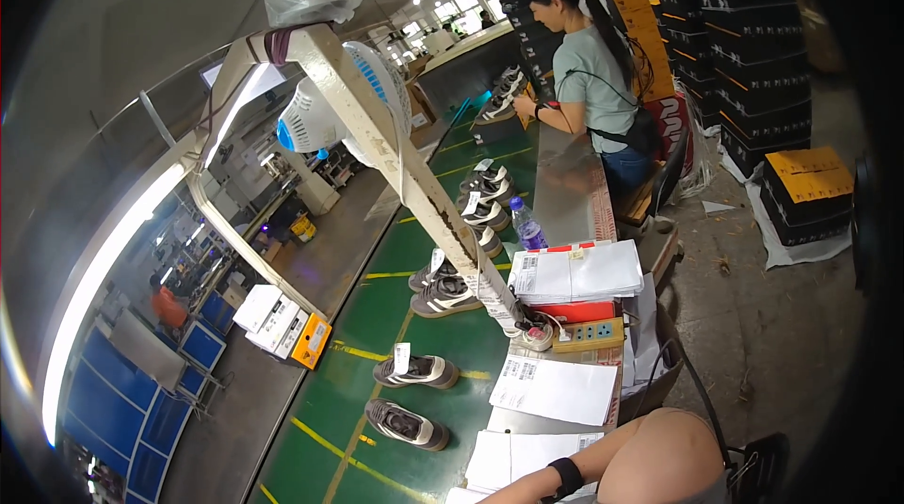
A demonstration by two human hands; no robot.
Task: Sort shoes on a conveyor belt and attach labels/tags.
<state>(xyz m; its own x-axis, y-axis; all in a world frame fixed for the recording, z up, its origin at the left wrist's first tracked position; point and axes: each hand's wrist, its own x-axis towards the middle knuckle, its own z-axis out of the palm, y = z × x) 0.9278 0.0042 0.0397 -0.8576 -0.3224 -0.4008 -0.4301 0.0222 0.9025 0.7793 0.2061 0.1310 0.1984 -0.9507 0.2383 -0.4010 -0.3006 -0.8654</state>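
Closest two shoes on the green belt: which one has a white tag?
The farther shoe of the two: a white tag sticks up from it. The nearer shoe shows none.

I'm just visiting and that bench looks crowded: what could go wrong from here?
The purple-capped bottle might tip and wet the paper stack beside it. Any spill could reach the socket strip near that stack. The black-banded forearm, close to the nearest papers, might nudge them.
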